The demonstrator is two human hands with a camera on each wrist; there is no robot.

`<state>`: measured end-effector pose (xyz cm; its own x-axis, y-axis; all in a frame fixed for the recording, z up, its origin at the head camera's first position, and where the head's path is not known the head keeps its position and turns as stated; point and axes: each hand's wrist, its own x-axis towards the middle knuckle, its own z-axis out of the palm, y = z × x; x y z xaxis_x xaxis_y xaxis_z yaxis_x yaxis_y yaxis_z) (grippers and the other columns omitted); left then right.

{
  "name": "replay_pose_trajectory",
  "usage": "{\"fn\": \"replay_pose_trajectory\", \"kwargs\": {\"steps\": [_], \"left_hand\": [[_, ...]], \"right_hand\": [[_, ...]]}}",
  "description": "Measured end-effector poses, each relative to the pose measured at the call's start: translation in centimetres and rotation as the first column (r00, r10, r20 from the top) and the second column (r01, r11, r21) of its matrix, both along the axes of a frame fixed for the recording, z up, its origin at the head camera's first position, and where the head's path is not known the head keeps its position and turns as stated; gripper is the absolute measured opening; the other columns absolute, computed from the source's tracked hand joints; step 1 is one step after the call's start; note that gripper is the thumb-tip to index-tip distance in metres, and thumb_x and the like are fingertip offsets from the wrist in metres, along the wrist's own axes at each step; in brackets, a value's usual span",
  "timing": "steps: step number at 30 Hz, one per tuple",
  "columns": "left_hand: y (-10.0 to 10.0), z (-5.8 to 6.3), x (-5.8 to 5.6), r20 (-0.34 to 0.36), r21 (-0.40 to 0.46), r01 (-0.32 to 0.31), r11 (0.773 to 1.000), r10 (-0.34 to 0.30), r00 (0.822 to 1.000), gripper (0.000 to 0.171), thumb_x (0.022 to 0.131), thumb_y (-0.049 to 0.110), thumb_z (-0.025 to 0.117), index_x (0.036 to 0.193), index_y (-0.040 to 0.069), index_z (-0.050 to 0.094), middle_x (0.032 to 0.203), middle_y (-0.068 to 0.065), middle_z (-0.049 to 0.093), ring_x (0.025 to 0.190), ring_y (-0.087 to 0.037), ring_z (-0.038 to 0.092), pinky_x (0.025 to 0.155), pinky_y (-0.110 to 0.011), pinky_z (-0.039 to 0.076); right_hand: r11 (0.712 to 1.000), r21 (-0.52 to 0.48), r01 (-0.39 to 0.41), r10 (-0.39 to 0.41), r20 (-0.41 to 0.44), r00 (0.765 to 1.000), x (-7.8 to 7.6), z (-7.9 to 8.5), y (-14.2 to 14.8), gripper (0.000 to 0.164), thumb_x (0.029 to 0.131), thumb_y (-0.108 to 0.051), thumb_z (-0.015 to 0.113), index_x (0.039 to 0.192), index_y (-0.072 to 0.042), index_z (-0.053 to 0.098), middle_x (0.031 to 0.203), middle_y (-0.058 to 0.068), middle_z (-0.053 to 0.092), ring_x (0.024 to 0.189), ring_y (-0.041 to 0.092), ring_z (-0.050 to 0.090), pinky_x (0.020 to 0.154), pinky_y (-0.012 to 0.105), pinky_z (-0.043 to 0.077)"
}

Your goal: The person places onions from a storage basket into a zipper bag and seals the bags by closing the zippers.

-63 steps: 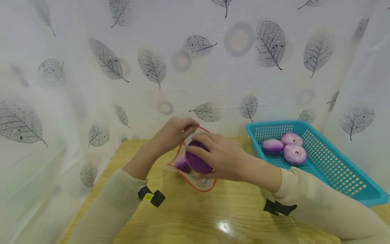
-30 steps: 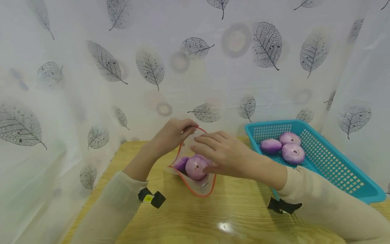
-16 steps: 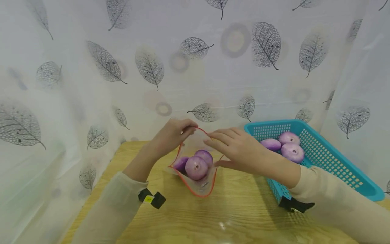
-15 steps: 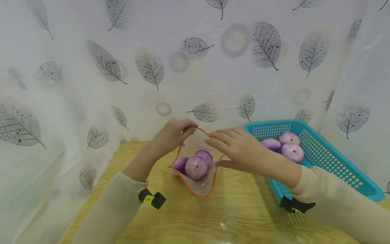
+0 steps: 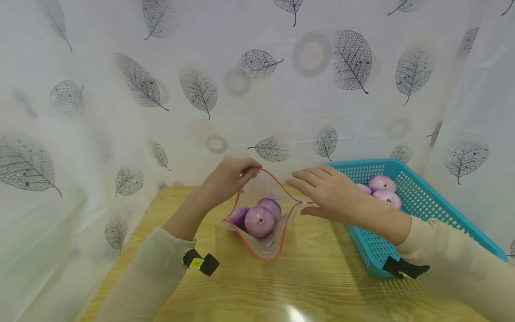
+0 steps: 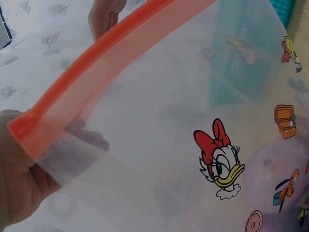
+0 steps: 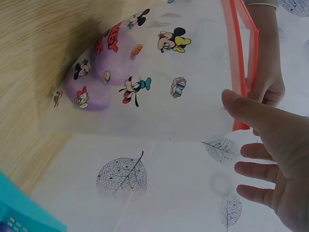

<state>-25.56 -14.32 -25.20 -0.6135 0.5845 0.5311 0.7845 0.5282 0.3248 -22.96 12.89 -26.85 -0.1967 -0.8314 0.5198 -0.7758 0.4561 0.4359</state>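
The left grip (image 5: 231, 179) pinches the red edge of the bag (image 6: 164, 125); the right grip (image 5: 334, 190), fingers spread, is by its corner. Below both, three purple vegetables (image 5: 259, 221) are already bagged; rightward, three others (image 5: 382, 183) in the basket (image 5: 366, 252) aren't yet.

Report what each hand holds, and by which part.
The left hand pinches the plastic bag by its red-orange rim. The right hand holds nothing; whether its thumb touches the bag cannot be told.
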Motion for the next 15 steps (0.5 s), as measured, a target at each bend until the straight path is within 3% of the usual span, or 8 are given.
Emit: {"fn": "replay_pose_trajectory", "kwargs": {"steps": [8, 15], "left_hand": [[0.0, 0.0, 0.0, -0.002, -0.006, -0.009, 1.000, 0.009, 1.000, 0.015, 0.092, 0.005, 0.060, 0.102, 0.000, 0.068, 0.094, -0.012, 0.072, 0.079, -0.018, 0.067, 0.072, -0.029, 0.055], [0.0, -0.1, -0.2, -0.014, -0.003, -0.004, 1.000, 0.004, 1.000, 0.014, 0.091, 0.004, 0.060, 0.102, -0.001, 0.069, 0.094, -0.011, 0.072, 0.079, -0.017, 0.066, 0.070, -0.028, 0.055]], "right_hand": [[0.995, 0.045, 0.088, -0.089, 0.009, 0.996, -0.5, -0.1, 1.2, 0.079, 0.064, -0.045, 0.083, 0.124, -0.002, 0.056, 0.118, 0.015, 0.062, 0.103, 0.031, 0.061, 0.086, 0.044, 0.052], [0.994, 0.032, 0.109, -0.109, 0.002, 0.994, -1.3, 0.0, 2.0, 0.080, 0.060, -0.045, 0.085, 0.121, -0.001, 0.058, 0.115, 0.015, 0.064, 0.100, 0.031, 0.062, 0.083, 0.044, 0.054]]}}
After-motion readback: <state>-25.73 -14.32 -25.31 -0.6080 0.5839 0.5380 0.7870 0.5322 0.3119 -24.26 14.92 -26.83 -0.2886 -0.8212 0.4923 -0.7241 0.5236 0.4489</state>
